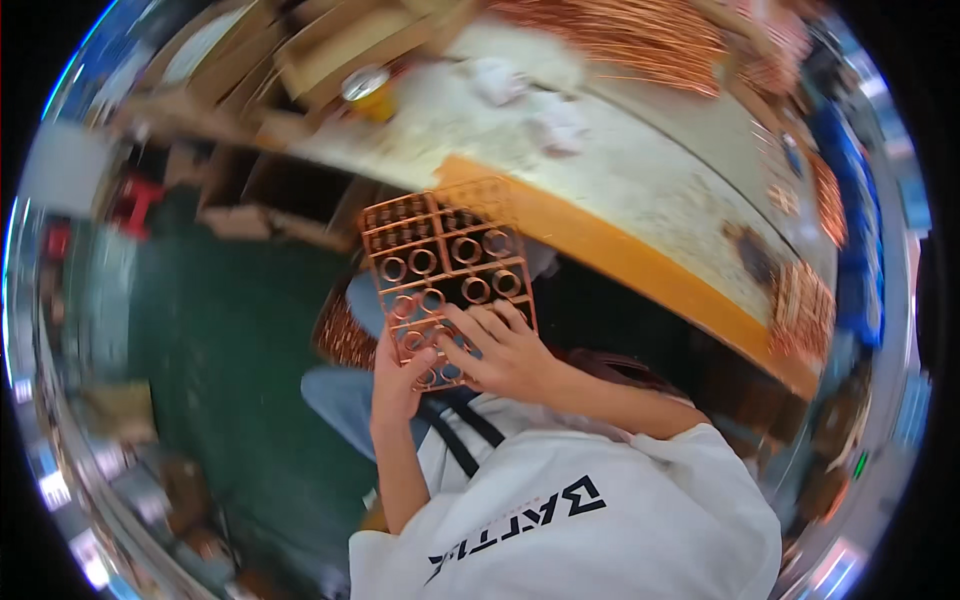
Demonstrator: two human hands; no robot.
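Note:
A flat, copper-coloured wire rack (470, 268) hangs tilted before me, past the bench's edge. Several rings (423, 262) sit in its cells, and tighter rows of small loops fill its far end. My left hand (397, 380) is closed on the near left edge, thumb over the top. From the right, my right hand (505, 352) reaches over the near part, its bent fingers gripping the rack among the rings. Its fingertips partly cover the rings there, so I cannot make out whether one is pinched between them.
A worn bench (640, 262) with an orange-yellow edge runs along the right. On it lie bundled copper-coloured wires (640, 45), a stack of similar racks (800, 310) and a yellow can (370, 95). Cardboard boxes (335, 50) stand far left; a red stool (135, 205) stands on the green floor.

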